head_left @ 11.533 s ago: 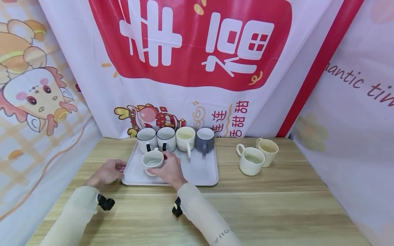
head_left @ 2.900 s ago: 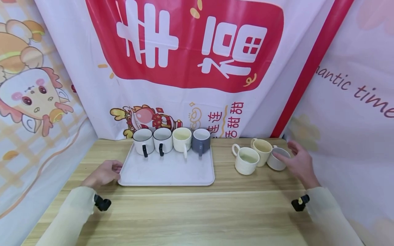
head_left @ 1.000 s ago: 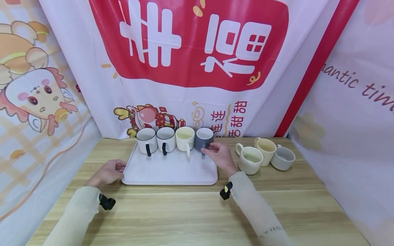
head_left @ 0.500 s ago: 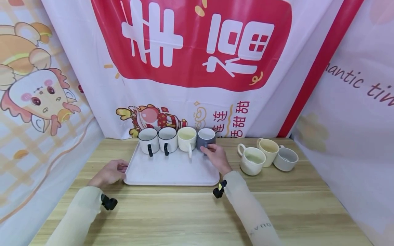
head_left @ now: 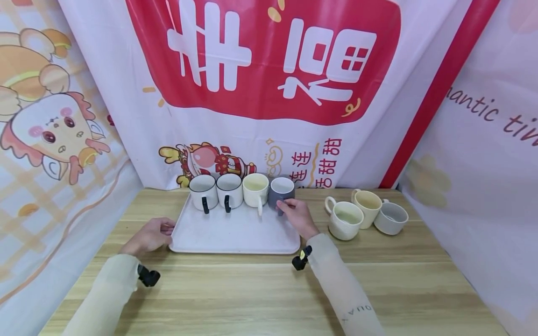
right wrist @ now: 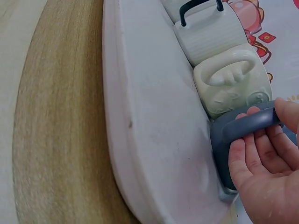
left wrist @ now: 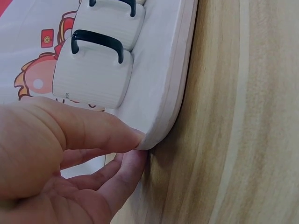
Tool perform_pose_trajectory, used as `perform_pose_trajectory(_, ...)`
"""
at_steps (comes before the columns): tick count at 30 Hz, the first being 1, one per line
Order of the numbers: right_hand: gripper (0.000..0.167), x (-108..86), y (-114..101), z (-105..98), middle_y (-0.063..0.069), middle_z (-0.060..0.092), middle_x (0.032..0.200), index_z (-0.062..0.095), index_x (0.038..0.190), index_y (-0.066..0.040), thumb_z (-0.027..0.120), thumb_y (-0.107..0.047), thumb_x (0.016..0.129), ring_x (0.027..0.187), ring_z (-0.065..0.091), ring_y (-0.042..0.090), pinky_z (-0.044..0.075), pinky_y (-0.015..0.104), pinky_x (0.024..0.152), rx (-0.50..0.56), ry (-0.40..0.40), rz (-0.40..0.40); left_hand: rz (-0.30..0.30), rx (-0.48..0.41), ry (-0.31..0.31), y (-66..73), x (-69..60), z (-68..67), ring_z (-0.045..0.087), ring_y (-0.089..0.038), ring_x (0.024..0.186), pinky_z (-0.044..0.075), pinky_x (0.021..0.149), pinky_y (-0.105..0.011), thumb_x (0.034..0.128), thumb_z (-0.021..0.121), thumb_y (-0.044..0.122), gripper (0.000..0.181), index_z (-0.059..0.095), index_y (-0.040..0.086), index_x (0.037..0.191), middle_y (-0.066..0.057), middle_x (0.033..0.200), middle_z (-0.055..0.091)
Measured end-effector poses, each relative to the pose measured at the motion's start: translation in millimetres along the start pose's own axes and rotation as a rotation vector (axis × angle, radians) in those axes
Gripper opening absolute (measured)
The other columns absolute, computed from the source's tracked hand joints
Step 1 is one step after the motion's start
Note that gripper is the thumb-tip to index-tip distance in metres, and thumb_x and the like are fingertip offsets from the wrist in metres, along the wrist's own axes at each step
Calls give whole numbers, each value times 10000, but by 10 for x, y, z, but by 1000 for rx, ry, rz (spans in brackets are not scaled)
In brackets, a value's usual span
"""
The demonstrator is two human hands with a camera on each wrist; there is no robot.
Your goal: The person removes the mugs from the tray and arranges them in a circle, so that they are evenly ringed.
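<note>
On the white tray (head_left: 235, 233), a blue-grey mug (head_left: 274, 198) stands at the right end of a row of mugs. My right hand (head_left: 297, 216) grips its handle (right wrist: 247, 125), with the thumb on top and fingertips through the loop in the right wrist view. The mug sits upright. At the tray's left front corner, my left hand (head_left: 148, 236) pinches the rim (left wrist: 161, 119) between thumb and fingers. Left of the blue-grey mug are a cream mug (head_left: 254, 197) and two white mugs with black handles, one (head_left: 229, 193) beside the other (head_left: 201, 199).
Right of the tray, on the wooden table (head_left: 269, 294), stand a white mug (head_left: 343, 227), a pale yellow mug (head_left: 370, 212) and a light grey cup (head_left: 391, 224), close together. A printed cloth (head_left: 260, 112) hangs behind the table.
Earlier my right hand held the light grey cup over the tray, then put it at the far right. It has since come back and taken the blue-grey mug's handle. My left hand stays at the rim.
</note>
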State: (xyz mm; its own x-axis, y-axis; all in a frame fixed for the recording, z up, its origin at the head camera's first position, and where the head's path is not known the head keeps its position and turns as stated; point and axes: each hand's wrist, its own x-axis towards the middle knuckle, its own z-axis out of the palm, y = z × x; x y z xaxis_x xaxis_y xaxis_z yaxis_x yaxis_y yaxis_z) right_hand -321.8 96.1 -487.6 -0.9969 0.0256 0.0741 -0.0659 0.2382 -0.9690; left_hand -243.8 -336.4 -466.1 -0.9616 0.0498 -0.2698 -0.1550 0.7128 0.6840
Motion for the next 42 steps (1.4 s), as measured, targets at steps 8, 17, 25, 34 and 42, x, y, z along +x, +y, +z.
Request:
perform_pose_trajectory(8, 273, -15, -9, -7, 144, 809, 968, 804, 1026, 12, 719, -246, 1000, 779, 620, 96, 481, 201, 694, 28, -14, 1, 5, 8, -3, 7, 7, -5, 580, -451, 1259, 548, 1073, -554, 873, 663, -58, 605, 470, -162, 1437, -351, 1406, 563)
perform_pose_trajectory(17, 350, -54, -25, 17, 103, 810, 924, 820, 961, 4, 739, -335, 985, 812, 631, 109, 487, 212, 705, 56, 43, 86, 10, -3, -3, 0, -7, 23, 586, -431, 1247, 557, 1060, -532, 858, 668, -61, 602, 487, -154, 1425, -335, 1390, 577)
perform_pose_trajectory(25, 311, -54, -30, 15, 98, 812, 956, 807, 962, -15, 739, -317, 985, 863, 657, 102, 482, 225, 720, 111, 50, 134, 17, 13, -7, 13, 0, 6, 587, -432, 1240, 552, 1065, -541, 869, 660, -53, 592, 483, -157, 1424, -337, 1384, 578)
perform_pose_trajectory(34, 250, -92, -59, 1, 56, 808, 908, 803, 969, -12, 747, -255, 980, 840, 714, 113, 557, 259, 810, 219, 45, 146, 15, 18, -7, 9, 0, -5, 580, -443, 1246, 547, 1069, -549, 859, 665, -62, 612, 474, -164, 1431, -345, 1389, 570)
perform_pose_trajectory(42, 301, -113, -126, -18, 26, 796, 883, 768, 1068, 64, 735, -224, 988, 809, 734, 108, 573, 218, 807, 253, 19, 132, 35, 14, 0, 2, -5, -15, 587, -441, 1234, 553, 1059, -542, 843, 670, -74, 617, 476, -174, 1420, -350, 1374, 575)
